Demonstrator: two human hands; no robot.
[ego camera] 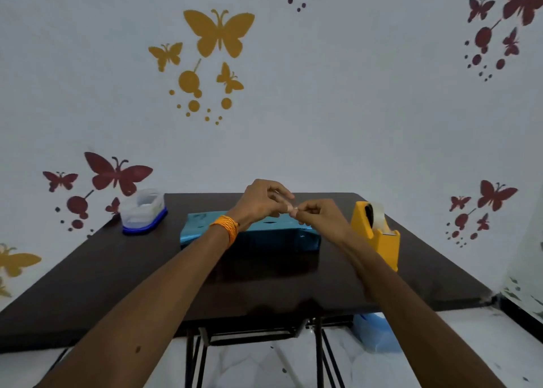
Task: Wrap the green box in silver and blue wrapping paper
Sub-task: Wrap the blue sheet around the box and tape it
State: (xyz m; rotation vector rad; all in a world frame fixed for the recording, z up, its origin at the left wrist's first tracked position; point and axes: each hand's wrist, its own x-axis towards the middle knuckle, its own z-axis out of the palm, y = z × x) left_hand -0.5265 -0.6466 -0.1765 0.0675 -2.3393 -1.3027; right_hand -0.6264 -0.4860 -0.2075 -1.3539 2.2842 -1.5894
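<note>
Below our left hand (261, 200) and right hand (318, 215), which jointly pinch what appears to be clear tape (291, 209), we see the wrapped box (264, 236).

A dark brown table (117, 270) stands on black metal legs (318, 355) against a white wall (352, 108). A translucent container with a blue base (144, 212) sits at its far left corner. Yellow butterfly decals (219, 33) and maroon butterfly decals (117, 173) mark the wall. A blue plastic bag (373, 332) lies below the table's near right edge.

Both arms are being stretched forward; a small pale scrap (291, 209) is being pinched between the curled fingertips of the left hand (260, 202) and right hand (321, 215), at far centre.
</note>
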